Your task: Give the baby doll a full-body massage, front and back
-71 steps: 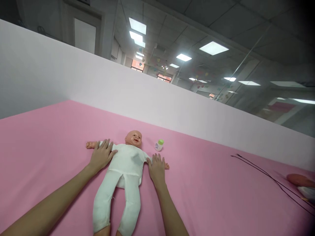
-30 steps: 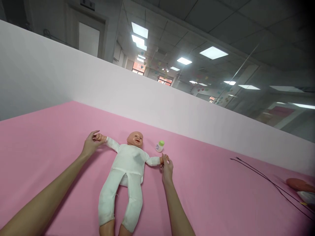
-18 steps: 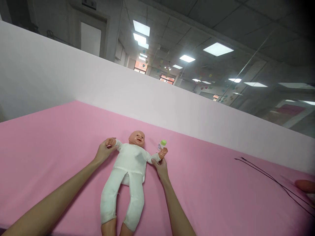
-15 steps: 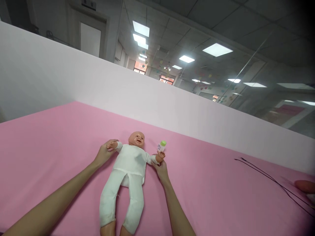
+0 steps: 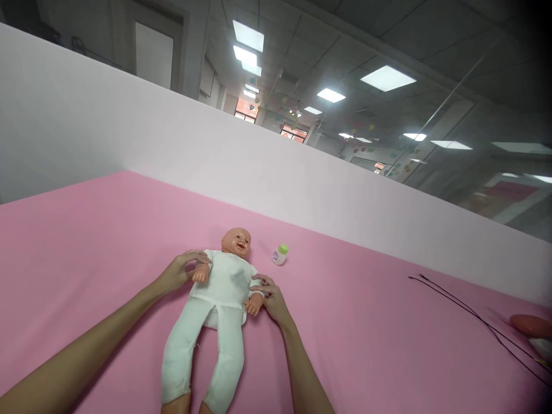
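A baby doll (image 5: pixel 226 276) in a white top and trousers lies on its back on the pink surface, its head toward the white wall. My left hand (image 5: pixel 176 271) has its fingers over the doll's arm on the left, near the sleeve, with the thumb beside the doll's hand. On the other side, my right hand (image 5: pixel 276 300) holds the opposite arm at the sleeve, fingers laid across it; its thumb is mostly hidden. Both doll arms point down along the body. A small white bottle with a green cap (image 5: pixel 280 255) stands right of the doll's head.
A pink padded surface (image 5: pixel 366 333) spreads around the doll. Behind it runs a low white wall (image 5: pixel 259 167) with glass above. Thin black cords (image 5: pixel 470 313) lie at the right, near a reddish-brown rounded object (image 5: pixel 530 326) cut off by the frame edge.
Both doll arms, spread outward before, are now lowered beside its body. My hands have moved with them, shifting from the doll's wrists toward its sleeves. The view has tilted slightly.
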### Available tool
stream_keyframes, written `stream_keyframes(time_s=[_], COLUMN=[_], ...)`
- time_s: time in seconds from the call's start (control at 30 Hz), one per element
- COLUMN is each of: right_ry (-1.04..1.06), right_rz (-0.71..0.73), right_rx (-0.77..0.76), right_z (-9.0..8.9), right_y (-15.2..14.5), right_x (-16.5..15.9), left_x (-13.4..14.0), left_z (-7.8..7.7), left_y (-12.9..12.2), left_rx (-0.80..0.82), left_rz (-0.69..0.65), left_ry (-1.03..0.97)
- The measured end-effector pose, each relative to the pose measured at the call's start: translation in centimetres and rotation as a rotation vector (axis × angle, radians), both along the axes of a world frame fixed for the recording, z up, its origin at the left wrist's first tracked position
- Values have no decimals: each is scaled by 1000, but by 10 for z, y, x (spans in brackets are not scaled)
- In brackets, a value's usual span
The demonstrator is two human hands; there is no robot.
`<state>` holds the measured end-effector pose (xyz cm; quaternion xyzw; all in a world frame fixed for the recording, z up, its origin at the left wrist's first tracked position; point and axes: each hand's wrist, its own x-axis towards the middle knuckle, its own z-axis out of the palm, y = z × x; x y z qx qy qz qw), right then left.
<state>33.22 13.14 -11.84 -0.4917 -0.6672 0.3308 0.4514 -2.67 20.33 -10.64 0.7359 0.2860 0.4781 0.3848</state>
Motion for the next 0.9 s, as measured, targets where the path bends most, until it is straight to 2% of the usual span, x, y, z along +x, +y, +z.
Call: stream_keyframes(time_s=[0.1, 0.17, 0.3, 0.4, 0.47, 0.63, 0.8, 0.9], right_ry=[68, 156, 323, 335, 310, 237, 289, 414], right_rz=[-12, -59, -193, -252, -240, -141, -180, -163], right_rx=[-20, -40, -75, -53, -65, -89, -172, -227], right_z=[-1, 1, 4, 3, 3, 9, 12, 9], right_y=[1, 2, 3, 3, 3, 4, 6, 5], right_x=[-1, -2, -7, -10, -11, -24, -25, -14], left_x=[-2, 0, 6, 8, 7, 3, -3, -13], left_z=[0, 0, 2, 5, 6, 2, 4, 8], left_y=[0, -1, -4, -4, -4, -2, 2, 5], left_rx=[-67, -108, -171, -203, -244, -396, -443, -461], left_rz=[-5, 50, 200, 271, 288, 214, 186, 16], left_ry=[33, 17, -139, -223, -244, -139, -107, -140])
